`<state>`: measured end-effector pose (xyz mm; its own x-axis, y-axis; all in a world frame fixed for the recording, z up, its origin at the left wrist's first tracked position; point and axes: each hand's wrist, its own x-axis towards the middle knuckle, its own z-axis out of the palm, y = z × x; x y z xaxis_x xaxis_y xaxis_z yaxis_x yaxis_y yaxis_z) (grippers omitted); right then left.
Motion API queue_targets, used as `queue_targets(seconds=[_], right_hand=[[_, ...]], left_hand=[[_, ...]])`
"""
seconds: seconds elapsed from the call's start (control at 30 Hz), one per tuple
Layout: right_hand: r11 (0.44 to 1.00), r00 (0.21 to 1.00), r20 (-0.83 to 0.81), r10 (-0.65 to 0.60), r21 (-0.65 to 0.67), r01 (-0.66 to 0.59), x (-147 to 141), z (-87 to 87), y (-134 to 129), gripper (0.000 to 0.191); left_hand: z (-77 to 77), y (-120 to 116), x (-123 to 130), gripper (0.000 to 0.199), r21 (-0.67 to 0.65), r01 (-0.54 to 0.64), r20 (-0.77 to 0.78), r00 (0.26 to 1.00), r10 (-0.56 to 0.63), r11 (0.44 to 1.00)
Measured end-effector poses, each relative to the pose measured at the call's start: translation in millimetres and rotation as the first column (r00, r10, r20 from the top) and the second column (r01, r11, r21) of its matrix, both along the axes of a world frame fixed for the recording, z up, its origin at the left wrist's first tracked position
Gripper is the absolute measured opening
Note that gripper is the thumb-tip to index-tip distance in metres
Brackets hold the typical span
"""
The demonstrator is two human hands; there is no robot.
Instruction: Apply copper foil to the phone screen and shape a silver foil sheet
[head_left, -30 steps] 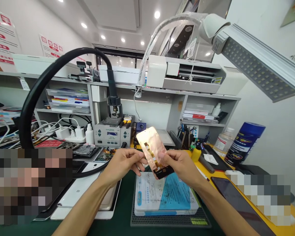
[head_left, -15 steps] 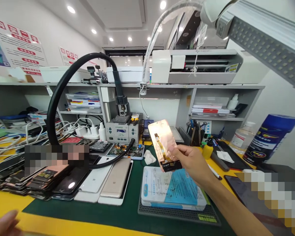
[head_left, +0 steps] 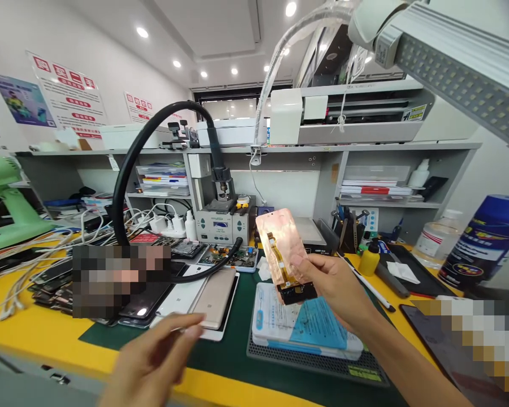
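A phone screen, its copper-coloured back towards me, is pinched between thumb and fingers of my right hand. A yellow-brown ribbon cable runs down that back to a black strip at the lower end. The screen is tilted above a white and blue box, which sits on a dark ridged pad. My left hand is in the air near the front edge, fingers half curled and apart, with nothing seen in them. Beyond its fingertips lies a gold phone back beside a white one.
A black hose arches on the left above stacked phone parts. Behind stand a grey control station and an open phone frame. On the right are a yellow bottle, a clear bottle and a blue spray can. A lamp hangs overhead.
My left hand has come in from the lower left corner towards the phone backs. The right hand still holds the screen at nearly the same place. The view has turned left.
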<state>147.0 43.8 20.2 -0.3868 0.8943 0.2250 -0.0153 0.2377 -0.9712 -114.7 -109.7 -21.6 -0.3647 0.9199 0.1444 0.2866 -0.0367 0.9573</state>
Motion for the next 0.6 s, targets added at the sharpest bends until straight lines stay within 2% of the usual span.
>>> queue_targets(seconds=[0.03,0.13,0.23,0.33,0.6], right_hand=[[1.000,1.000,-0.010,0.016,-0.006,-0.016,-0.5,-0.4,-1.2,0.036],[0.998,0.998,-0.033,0.061,-0.018,-0.061,-1.3,-2.7,-3.7,0.034],[0.996,0.996,-0.032,0.084,-0.028,-0.085,-1.2,-5.2,-4.0,0.039],[0.997,0.997,-0.017,0.076,-0.009,-0.077,-0.9,-6.6,-3.3,0.043],[0.998,0.998,-0.030,0.063,0.018,-0.062,4.3,-0.3,-1.7,0.041]], left_hand=[[2.0,14.0,17.0,0.035,0.004,0.027,0.039,0.999,-0.027,1.000],[8.9,56.3,60.4,0.043,-0.017,0.231,0.139,0.964,-0.227,0.973],[12.6,82.9,81.5,0.042,0.015,0.317,0.269,0.912,-0.310,0.948],[12.3,90.6,83.6,0.043,0.030,0.355,0.271,0.897,-0.350,0.934],[12.5,81.5,61.6,0.041,-0.049,0.473,0.119,0.877,-0.465,0.880]])
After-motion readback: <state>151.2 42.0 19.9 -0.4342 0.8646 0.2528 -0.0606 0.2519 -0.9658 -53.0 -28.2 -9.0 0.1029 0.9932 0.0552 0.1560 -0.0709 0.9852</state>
